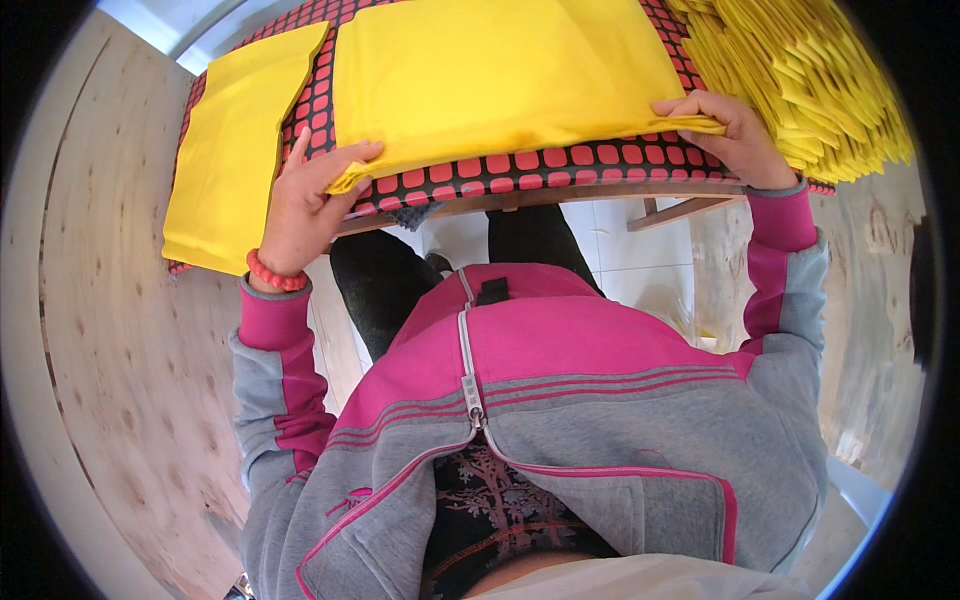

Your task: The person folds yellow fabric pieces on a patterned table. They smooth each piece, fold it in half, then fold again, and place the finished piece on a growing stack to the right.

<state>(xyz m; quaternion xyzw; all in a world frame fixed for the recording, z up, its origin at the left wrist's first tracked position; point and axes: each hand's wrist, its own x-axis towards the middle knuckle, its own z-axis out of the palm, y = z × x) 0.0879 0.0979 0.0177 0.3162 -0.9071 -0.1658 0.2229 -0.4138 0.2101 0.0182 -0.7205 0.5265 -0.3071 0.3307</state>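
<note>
A large yellow cloth (500,75) lies spread before me, its near edge gathered into a narrow fold along the table's front. My left hand (310,200), with a red beaded bracelet at the wrist, pinches the fold's left corner between thumb and fingers. At the other end, my right hand (735,135) grips the right corner, where a short rolled end of cloth sticks out past the fingers. Left of the large cloth rests a smaller folded yellow cloth (225,150), close beside my left hand.
The table has a red-and-black patterned cover (520,165). At the far right, just beyond my right hand, stands a tall pile of folded yellow cloths (810,80). Plywood panels (120,300) rise on the left side. White floor tiles (630,240) show beneath the table.
</note>
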